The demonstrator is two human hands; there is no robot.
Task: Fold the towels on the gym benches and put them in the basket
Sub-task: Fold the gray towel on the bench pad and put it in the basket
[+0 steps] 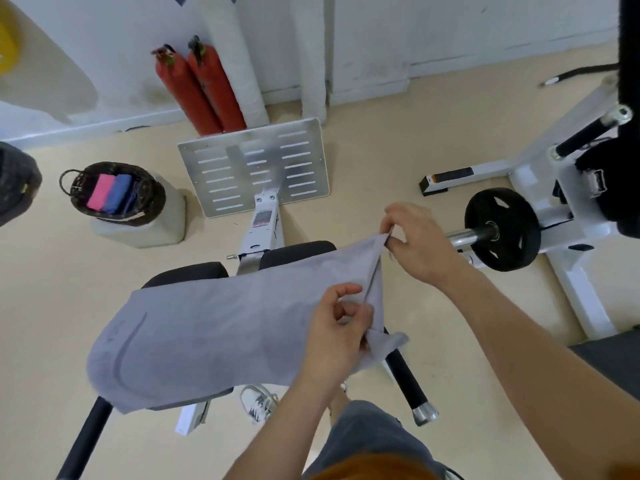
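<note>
The towel (207, 327) lies across the bench (298, 252), with its long axis running from 8 to 2 o'clock. The left hand (337, 329) and right hand (417, 242) each pinch a corner at the 2 o'clock end. The basket (145, 206) stands at 10 o'clock.

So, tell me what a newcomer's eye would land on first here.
The grey towel draped over the black bench pads in the centre, with the left hand and right hand both pinching its right-hand edge. Next, the dark wicker basket at left holding a folded pink towel and blue towel, and the two red cylinders leaning on the far wall.
</note>
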